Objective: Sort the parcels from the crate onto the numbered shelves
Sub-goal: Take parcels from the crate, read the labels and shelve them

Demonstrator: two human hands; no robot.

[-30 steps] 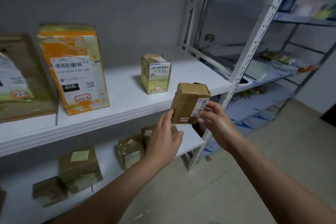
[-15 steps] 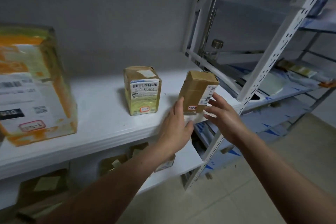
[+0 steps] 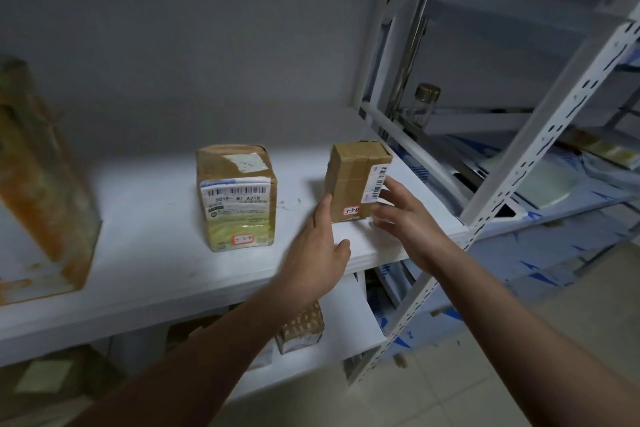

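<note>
The small brown taped cardboard parcel [image 3: 349, 180] stands on the white shelf [image 3: 156, 229], flanked by the straight, released fingers of the left hand [image 3: 317, 253] and right hand [image 3: 405, 218]; probably light and stiff, best pinched across those side faces.

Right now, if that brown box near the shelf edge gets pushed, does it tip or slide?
Probably stiff: the brown box is taped cardboard with crisp edges. It stands taller than wide, so a high push may tip it, while a low one likely slides it. The glossy tape may slide easily on the smooth shelf.
</note>
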